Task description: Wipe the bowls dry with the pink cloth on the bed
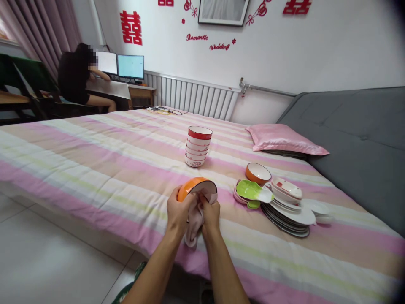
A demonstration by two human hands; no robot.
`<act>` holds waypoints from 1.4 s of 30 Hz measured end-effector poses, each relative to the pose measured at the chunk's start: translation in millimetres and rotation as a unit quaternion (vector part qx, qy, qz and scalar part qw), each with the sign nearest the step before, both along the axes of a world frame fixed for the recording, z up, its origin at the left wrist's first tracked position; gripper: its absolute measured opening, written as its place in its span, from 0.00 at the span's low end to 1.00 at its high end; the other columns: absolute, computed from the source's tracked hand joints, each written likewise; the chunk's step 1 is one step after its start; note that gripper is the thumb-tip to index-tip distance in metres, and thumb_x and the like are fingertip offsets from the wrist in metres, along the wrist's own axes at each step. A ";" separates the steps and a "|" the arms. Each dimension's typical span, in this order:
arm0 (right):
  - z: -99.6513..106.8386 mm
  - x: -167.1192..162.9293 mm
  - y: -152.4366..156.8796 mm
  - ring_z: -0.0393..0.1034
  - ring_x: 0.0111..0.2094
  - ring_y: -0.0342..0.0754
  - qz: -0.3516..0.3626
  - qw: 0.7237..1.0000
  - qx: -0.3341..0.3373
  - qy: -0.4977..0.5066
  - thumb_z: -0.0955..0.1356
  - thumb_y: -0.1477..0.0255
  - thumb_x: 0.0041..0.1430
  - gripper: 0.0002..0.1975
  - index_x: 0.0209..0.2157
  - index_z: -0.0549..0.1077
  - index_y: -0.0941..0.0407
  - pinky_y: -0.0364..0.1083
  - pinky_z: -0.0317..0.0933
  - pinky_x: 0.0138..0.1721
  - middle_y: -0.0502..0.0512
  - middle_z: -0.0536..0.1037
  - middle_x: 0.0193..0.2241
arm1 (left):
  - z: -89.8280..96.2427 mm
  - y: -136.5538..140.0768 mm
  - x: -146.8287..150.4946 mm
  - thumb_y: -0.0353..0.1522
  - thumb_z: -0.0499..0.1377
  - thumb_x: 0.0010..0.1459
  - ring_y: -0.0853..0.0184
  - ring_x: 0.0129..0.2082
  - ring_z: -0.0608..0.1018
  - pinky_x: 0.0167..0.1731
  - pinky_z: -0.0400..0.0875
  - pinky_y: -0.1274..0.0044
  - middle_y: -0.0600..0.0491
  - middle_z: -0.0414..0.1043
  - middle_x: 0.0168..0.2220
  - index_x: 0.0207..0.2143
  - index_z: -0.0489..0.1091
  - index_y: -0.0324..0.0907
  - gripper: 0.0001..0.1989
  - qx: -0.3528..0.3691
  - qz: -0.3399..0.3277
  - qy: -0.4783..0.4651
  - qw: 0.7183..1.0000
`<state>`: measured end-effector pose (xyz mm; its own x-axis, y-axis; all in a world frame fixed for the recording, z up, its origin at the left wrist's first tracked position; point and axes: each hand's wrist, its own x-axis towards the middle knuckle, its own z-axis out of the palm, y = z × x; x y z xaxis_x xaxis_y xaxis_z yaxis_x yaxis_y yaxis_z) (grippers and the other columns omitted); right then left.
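An orange bowl (192, 185) with a white inside is tilted in front of me, its opening turned partly toward me. My left hand (177, 209) grips the bowl at its left side. A pale pinkish cloth (195, 221) is bunched inside the bowl and hangs down below it. My right hand (211, 211) is closed on the cloth at the bowl's inner right side; its fingertips are partly hidden in the folds. Just beyond stands an upright stack of white bowls (196, 154), topped by a red-rimmed bowl (200, 133).
To the right lie another orange bowl (257, 173), a green vegetable-shaped dish (251, 191), small white dishes (286, 188) and stacked plates (287, 221). They rest on a striped bedspread (120, 169). A pink pillow (284, 138) lies farther back. A person (76, 78) sits at a desk with monitors.
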<state>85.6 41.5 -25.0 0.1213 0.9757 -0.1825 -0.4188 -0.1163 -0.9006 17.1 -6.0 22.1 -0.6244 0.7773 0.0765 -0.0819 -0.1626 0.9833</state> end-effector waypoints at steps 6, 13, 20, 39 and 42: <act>-0.9 0.1 0.0 0.66 0.23 0.44 0.001 1.000 0.005 -0.006 0.73 0.65 0.37 0.17 0.28 0.74 0.62 0.42 0.60 0.24 0.51 0.74 0.21 | 1.0 -0.5 0.3 0.34 0.60 0.43 0.61 0.38 0.74 0.40 0.68 0.74 0.51 0.74 0.36 0.39 0.71 0.38 0.17 -0.005 0.004 -0.001 1.000; -1.9 0.6 0.5 0.66 0.24 0.44 0.001 1.000 0.009 -0.019 0.73 0.64 0.38 0.18 0.28 0.74 0.62 0.42 0.60 0.24 0.52 0.75 0.21 | 0.4 0.1 -0.4 0.35 0.61 0.43 0.61 0.38 0.74 0.39 0.68 0.75 0.51 0.74 0.36 0.39 0.71 0.39 0.19 -0.008 0.000 -0.007 1.000; -2.5 0.8 0.8 0.66 0.23 0.45 0.000 1.000 0.012 -0.022 0.73 0.63 0.38 0.18 0.28 0.74 0.63 0.42 0.61 0.25 0.52 0.75 0.21 | 1.9 -0.7 0.3 0.34 0.60 0.43 0.61 0.38 0.74 0.39 0.68 0.74 0.51 0.74 0.36 0.39 0.71 0.39 0.17 -0.007 0.003 -0.005 1.000; 0.1 -0.1 -0.8 0.70 0.27 0.47 0.000 1.000 0.013 -0.010 0.73 0.64 0.37 0.18 0.30 0.75 0.62 0.43 0.62 0.27 0.54 0.77 0.24 | 2.0 -0.8 0.2 0.35 0.60 0.43 0.60 0.38 0.74 0.40 0.68 0.73 0.50 0.74 0.36 0.39 0.71 0.39 0.18 -0.011 0.003 -0.005 1.000; -0.5 -0.1 -0.2 0.70 0.28 0.47 0.003 1.000 0.013 -0.006 0.73 0.64 0.37 0.19 0.30 0.75 0.62 0.43 0.63 0.28 0.55 0.77 0.26 | 2.6 -1.6 0.7 0.35 0.60 0.44 0.60 0.38 0.74 0.40 0.68 0.72 0.49 0.74 0.36 0.39 0.71 0.39 0.17 -0.009 0.006 0.003 1.000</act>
<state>85.5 41.3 -25.5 0.1183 0.9807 -0.1559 -0.4076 -0.0952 -0.9082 17.8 -7.6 24.7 -0.6338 0.7707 0.0660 -0.0741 -0.1455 0.9866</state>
